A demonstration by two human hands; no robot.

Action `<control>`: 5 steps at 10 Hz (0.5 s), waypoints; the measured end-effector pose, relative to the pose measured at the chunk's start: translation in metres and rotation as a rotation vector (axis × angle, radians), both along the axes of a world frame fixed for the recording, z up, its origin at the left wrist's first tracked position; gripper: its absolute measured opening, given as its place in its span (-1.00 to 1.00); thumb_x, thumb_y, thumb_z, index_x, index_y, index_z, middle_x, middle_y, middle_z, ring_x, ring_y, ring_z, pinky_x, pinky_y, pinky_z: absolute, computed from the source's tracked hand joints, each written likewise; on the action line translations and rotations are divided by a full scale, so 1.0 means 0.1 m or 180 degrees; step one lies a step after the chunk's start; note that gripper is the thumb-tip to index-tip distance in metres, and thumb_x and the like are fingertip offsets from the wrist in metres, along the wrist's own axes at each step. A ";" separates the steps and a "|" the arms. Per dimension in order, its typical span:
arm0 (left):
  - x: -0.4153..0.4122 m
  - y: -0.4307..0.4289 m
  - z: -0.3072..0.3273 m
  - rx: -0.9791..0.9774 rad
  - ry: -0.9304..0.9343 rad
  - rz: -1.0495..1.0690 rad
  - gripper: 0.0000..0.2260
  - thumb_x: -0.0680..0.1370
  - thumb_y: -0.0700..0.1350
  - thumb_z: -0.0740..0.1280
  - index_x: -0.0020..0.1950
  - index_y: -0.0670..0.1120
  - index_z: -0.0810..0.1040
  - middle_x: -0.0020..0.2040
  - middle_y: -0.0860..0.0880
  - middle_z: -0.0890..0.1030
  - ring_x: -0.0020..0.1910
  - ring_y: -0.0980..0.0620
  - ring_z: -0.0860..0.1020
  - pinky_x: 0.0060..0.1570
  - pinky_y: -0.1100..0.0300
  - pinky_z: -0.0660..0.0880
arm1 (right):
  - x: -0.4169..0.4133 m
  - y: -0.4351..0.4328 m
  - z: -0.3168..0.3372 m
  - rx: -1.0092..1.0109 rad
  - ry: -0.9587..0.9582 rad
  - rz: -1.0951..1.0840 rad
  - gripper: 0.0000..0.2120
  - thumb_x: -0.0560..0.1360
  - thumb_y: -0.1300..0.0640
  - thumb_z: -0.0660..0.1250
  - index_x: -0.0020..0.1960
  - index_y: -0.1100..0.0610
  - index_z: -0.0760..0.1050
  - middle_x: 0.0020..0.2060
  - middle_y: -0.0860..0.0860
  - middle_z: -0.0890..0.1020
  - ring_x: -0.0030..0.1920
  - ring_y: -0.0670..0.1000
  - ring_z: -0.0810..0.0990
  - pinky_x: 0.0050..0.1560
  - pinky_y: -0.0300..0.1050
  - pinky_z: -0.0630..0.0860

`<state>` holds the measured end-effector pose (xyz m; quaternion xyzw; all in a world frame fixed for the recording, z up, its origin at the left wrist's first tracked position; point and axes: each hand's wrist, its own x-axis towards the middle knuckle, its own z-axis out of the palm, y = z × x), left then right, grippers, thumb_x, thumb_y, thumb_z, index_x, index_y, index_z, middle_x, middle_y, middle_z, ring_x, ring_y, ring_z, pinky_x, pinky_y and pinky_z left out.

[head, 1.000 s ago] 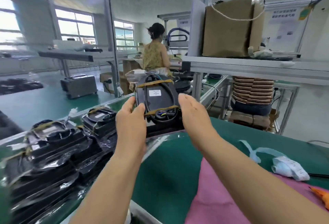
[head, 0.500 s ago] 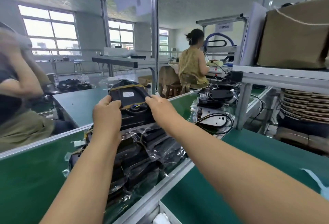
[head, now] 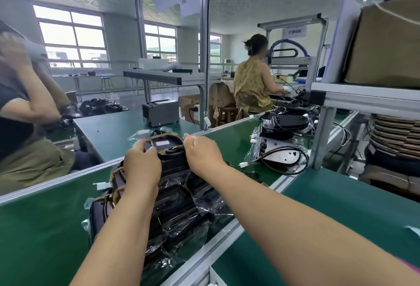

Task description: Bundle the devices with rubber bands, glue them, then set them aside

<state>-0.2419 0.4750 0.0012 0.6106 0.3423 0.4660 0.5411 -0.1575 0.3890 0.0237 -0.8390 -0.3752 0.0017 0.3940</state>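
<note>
Grips the left rim of the banded device [head: 167, 147] with the left hand [head: 142, 165], fingers curled over its top edge. Holds it flat side up with the label showing, probably to land it level. Poised low over the pile of wrapped devices [head: 181, 206] heaped along the near edge of the green surface [head: 45, 229], touching the topmost one or just above it; cannot tell which. Bound with tan rubber bands [head: 163, 135] across cable and body, so likely already bundled and now at the setting-aside step. Clamps the right rim with the right hand [head: 203, 155], thumb on top, matching the left for an even two-sided hold. Further right, toward the right end of the same surface, left unwrapped: loose devices [head: 281, 156] with cables trailing, seemingly waiting for bands.
</note>
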 end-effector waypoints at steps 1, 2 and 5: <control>0.01 -0.02 0.00 0.0201 0.0237 0.0100 -0.69 0.62 -0.20 0.15 0.30 -0.09 0.56 -0.08 -0.12 0.63 -0.10 -0.20 0.59 0.00 -0.23 0.57 | 0.03 0.01 -0.03 -0.0245 -0.0244 -0.0029 -0.48 0.71 0.02 -0.12 0.11 0.30 0.54 0.09 0.27 0.61 0.11 0.28 0.55 -0.03 0.02 0.37; 0.00 0.00 -0.02 0.0089 0.0204 0.0016 -0.67 0.59 -0.22 0.14 0.24 -0.11 0.62 -0.18 -0.02 0.62 -0.17 -0.15 0.59 -0.02 -0.17 0.58 | 0.03 -0.04 -0.08 -0.0239 -0.0294 0.0058 -0.48 0.70 0.01 -0.12 0.13 0.29 0.53 0.13 0.27 0.60 0.14 0.29 0.54 0.03 0.05 0.40; -0.13 -0.07 0.04 0.0387 0.0083 0.0221 -0.67 0.64 -0.11 0.16 0.37 -0.04 0.51 0.21 -0.09 0.60 0.14 -0.20 0.55 0.14 -0.06 0.48 | 0.02 -0.28 -0.05 0.0569 0.0176 0.0023 -0.67 0.68 0.09 -0.02 -0.20 0.07 0.36 -0.21 0.02 0.51 -0.07 0.11 0.45 -0.07 -0.04 0.33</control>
